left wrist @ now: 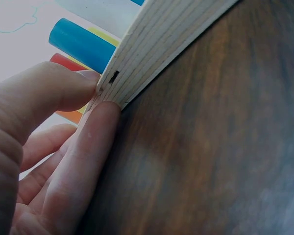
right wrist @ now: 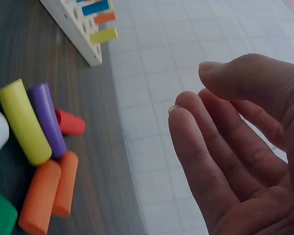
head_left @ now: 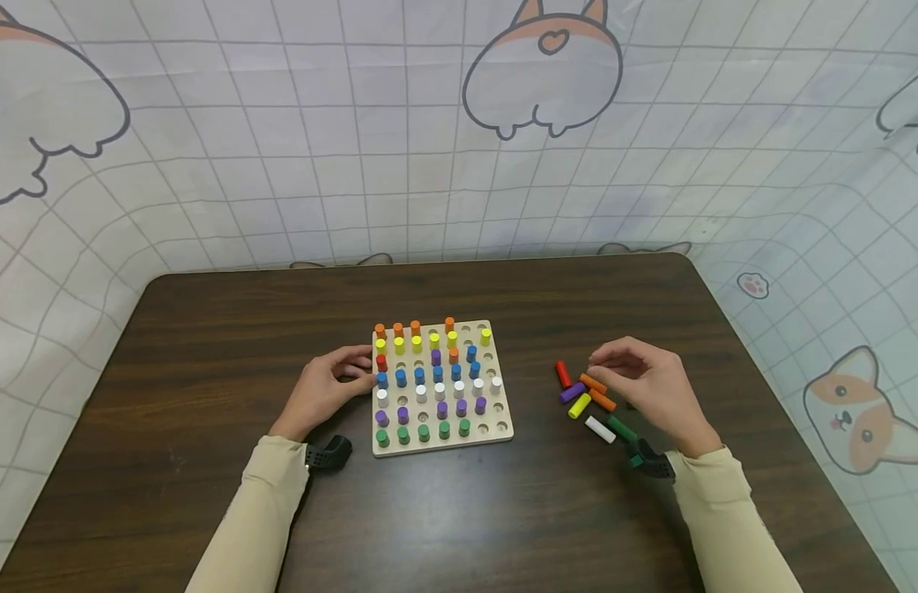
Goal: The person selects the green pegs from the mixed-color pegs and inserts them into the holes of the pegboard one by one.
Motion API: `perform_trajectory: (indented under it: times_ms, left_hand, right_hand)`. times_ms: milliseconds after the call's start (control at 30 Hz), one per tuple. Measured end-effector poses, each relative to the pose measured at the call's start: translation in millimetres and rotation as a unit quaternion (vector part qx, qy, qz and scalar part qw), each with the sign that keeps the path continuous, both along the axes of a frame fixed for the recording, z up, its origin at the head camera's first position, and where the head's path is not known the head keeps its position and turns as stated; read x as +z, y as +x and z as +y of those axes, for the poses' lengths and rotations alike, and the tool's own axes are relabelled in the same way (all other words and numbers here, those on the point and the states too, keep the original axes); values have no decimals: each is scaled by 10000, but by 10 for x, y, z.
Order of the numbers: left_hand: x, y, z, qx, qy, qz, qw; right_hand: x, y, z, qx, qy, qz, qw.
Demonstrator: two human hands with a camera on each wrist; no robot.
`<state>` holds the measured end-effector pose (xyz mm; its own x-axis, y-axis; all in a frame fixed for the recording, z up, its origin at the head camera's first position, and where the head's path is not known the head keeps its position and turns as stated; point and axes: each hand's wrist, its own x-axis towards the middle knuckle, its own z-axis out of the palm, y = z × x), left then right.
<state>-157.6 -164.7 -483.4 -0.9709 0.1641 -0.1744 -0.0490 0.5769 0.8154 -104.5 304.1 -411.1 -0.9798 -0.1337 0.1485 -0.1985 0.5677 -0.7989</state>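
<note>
Your left hand [head_left: 329, 389] rests at the 9 o'clock edge of the wooden pegboard [head_left: 503, 428], fingertips [left wrist: 95, 81] pressed against its layered side – steadying it, not gripping. Your right hand [head_left: 644, 383] hovers over the loose pegs [head_left: 587, 399] lying on the dark table [head_left: 207, 329] at the board's 3 o'clock; its fingers are relaxed and hold nothing.

The pegs look like short painted wooden cylinders – light, rigid and smooth, so likely to roll if nudged. Pinch one across its middle between thumb and forefinger, rather than at an end. The orange pair [right wrist: 49, 188] sits nearest your fingertips, touching the purple peg [right wrist: 48, 117] and yellow peg [right wrist: 23, 120]; lift straight up so the neighbours stay put.
</note>
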Motion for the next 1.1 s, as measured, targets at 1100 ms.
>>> perform_trajectory:
  times_ms: [1100]
  left_hand:
    - [-20, -14, -1, -29, -99, 64, 9999]
  right_hand:
    - [-254, -110, 833, 292, 549, -1401, 9882]
